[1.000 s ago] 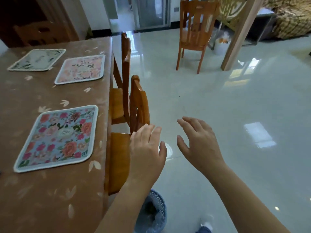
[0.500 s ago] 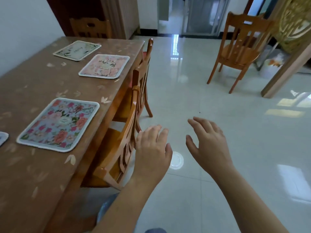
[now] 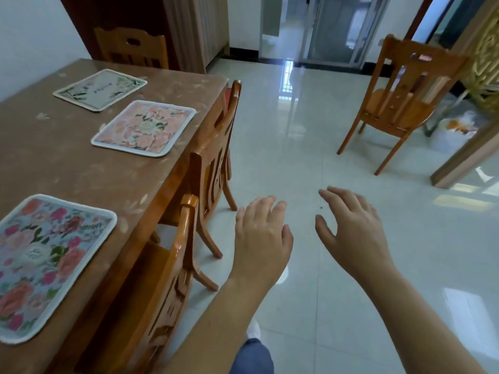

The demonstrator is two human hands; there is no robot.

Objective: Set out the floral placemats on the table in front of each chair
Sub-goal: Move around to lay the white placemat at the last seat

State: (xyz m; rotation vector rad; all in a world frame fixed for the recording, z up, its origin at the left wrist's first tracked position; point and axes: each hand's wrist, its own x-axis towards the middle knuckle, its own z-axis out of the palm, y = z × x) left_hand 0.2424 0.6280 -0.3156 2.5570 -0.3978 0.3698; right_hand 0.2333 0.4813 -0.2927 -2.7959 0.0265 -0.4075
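Note:
Three floral placemats lie on the brown table: a blue one with red and pink flowers nearest me, a pink one further along the same edge, and a pale green one near the far end. My left hand and my right hand hover empty over the floor, right of the table, fingers spread. A wooden chair is tucked in by the blue mat, and a second chair by the pink mat.
A third chair stands at the table's far end against a dark cabinet. A loose wooden chair stands on the glossy white floor at the right, near a wooden post. A doorway opens at the back.
The view has swung left and moved forward along the table, so the mats sit larger and further left. Both hands stay empty and spread, holding about the same pose.

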